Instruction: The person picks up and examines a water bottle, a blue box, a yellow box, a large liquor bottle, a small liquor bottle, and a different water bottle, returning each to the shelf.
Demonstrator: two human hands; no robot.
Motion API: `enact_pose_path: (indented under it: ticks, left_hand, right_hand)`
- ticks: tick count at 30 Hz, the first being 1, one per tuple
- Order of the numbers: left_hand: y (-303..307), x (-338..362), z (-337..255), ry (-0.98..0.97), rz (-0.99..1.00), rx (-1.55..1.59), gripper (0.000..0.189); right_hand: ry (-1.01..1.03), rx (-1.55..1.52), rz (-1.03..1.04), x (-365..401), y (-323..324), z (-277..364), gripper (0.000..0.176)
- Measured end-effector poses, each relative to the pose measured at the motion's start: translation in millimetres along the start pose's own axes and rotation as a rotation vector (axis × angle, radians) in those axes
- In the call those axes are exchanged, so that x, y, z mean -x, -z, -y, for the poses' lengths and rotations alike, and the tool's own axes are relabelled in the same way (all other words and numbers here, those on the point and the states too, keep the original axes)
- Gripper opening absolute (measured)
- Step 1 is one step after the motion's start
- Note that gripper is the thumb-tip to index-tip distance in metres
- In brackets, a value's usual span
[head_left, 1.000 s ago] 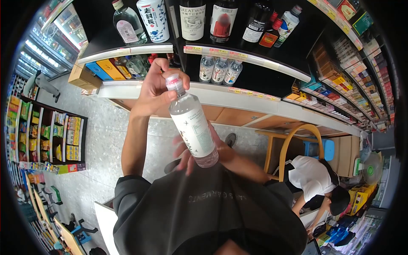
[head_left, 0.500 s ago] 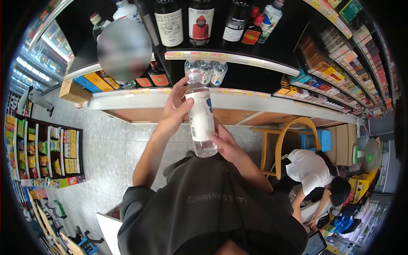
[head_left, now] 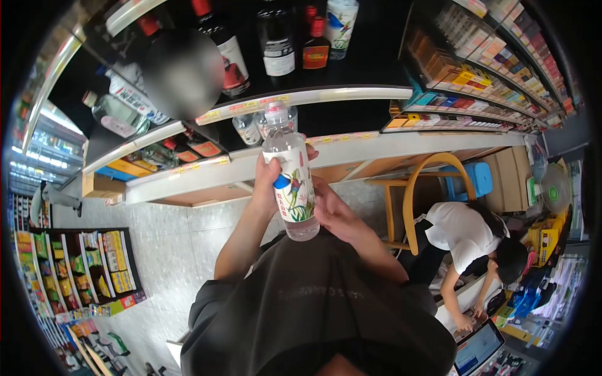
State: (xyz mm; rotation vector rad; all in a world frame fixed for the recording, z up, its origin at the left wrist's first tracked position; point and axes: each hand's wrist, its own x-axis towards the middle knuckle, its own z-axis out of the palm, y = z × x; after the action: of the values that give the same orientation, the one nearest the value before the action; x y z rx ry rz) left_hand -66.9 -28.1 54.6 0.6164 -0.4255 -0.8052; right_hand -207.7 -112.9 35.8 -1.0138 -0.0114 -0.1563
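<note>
A clear plastic bottle with a white cap stands nearly upright in front of my chest, its label with a colourful bird and plants facing me. My left hand is wrapped round its left side, the thumb on the label's upper edge. Against the lower right side rests my right hand, its fingers partly hidden behind the bottle. Beyond the cap, similar small bottles stand on the lower shelf.
Dark shelving with bottles is ahead. Cigarette-like packs fill racks at the right. A wooden chair and a person in a white top are right, near a laptop. A snack shelf stands left.
The bottle has been turned, so its bird picture now faces me instead of the barcode side. Both hands still hold it. The view has shifted, and the shelf bottles appear tilted differently.
</note>
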Motion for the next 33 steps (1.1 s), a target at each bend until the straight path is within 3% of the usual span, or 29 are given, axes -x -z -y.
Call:
enact_pose_path:
  ticks: [3,5,7,8,10,12,14,15,16,18,21,28,33]
  left_hand:
    - [-23.2,-26.0,-4.3,-0.190,0.235,-0.327,0.079]
    - [-34.4,-40.9,-6.3,-0.199,0.295,-0.388,0.079]
    - [-48.4,-57.7,-6.7,-0.217,0.399,-0.450,0.075]
    - [-53.6,-64.1,-7.4,-0.217,0.403,-0.450,0.075]
    - [-62.6,-74.9,-9.6,-0.336,0.273,-0.738,0.070]
    - [-67.5,-81.7,-4.0,-0.429,0.249,-0.706,0.063]
    - [-53.7,-81.4,9.5,-0.556,0.143,-0.781,0.056]
    - [-47.6,-75.9,15.7,-0.531,0.078,-0.831,0.044]
    - [-37.1,-68.8,20.7,-0.538,0.075,-0.836,0.044]
    - [-13.5,-50.7,28.9,-0.176,0.108,-0.967,0.033]
    - [6.0,-22.9,40.9,-0.040,0.003,-1.023,0.025]
    - [67.3,31.2,54.7,0.118,-0.296,-1.122,0.021]
    - [93.5,59.4,54.0,0.146,-0.448,-1.003,0.029]
  right_hand:
    - [0.008,0.138,-0.035,-6.7,17.2,22.5,0.077]
    - [0.005,0.244,-0.080,-12.8,26.2,39.8,0.087]
    - [0.037,0.310,-0.095,-18.4,30.3,60.2,0.087]
    - [0.065,0.373,-0.108,-21.5,33.1,69.4,0.086]
    - [0.101,0.401,-0.131,-36.2,47.2,88.2,0.085]
    - [0.312,0.616,-0.176,-55.4,66.1,106.6,0.085]
    - [0.331,0.632,-0.231,-74.4,85.8,123.0,0.079]
    - [0.369,0.658,-0.247,-84.0,96.9,129.7,0.078]
    - [0.407,0.682,-0.262,-93.9,108.1,135.2,0.078]
    - [0.404,0.888,-0.398,-112.8,136.8,138.7,0.076]
    - [0.490,0.795,-0.379,-143.6,153.6,147.4,0.072]
    - [0.436,0.846,-0.387,-182.8,174.3,135.8,0.066]
    - [0.374,0.903,-0.442,-192.6,170.3,127.3,0.066]
